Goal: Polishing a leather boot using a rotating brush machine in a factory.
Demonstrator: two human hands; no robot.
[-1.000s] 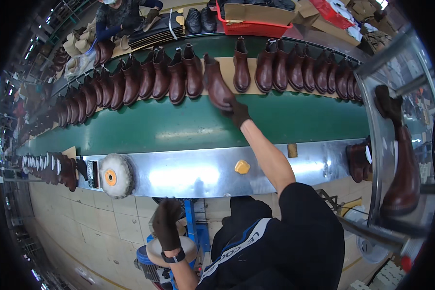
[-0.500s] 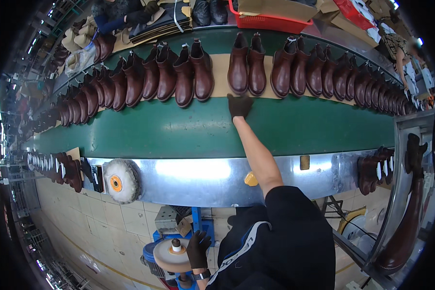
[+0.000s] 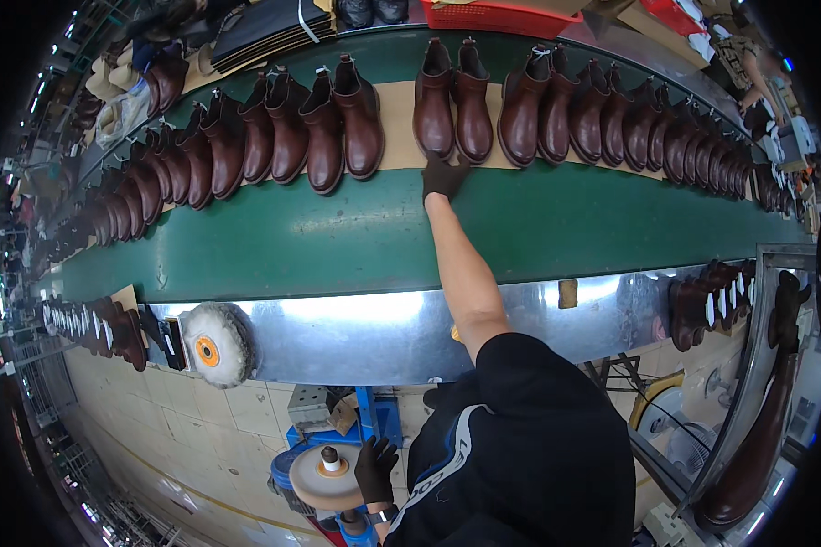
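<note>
My right hand (image 3: 445, 176), in a dark brown glove, reaches across the green conveyor belt (image 3: 337, 242) to the toes of a pair of dark brown ankle boots, the left boot (image 3: 434, 114) and the right boot (image 3: 472, 114). Its fingers look spread against the toes, with the tips partly hidden. Both boots stand upright on a tan cardboard strip (image 3: 396, 128). Low in the view, my left hand (image 3: 375, 469), gloved too, hangs empty beside a pale buffing wheel (image 3: 327, 479), fingers apart.
Long rows of similar boots (image 3: 219, 150) flank the pair. A metal ledge (image 3: 356, 339) runs along the near side, with a fluffy white polishing wheel (image 3: 217, 346) at its left. More boots (image 3: 691, 310) stand at its right end. A red crate (image 3: 502, 18) sits beyond the belt.
The whole view has shifted, so the boots and belt appear higher and slightly left. My right hand stays at the same pair's toes. My left hand remains beside the buffing wheel.
</note>
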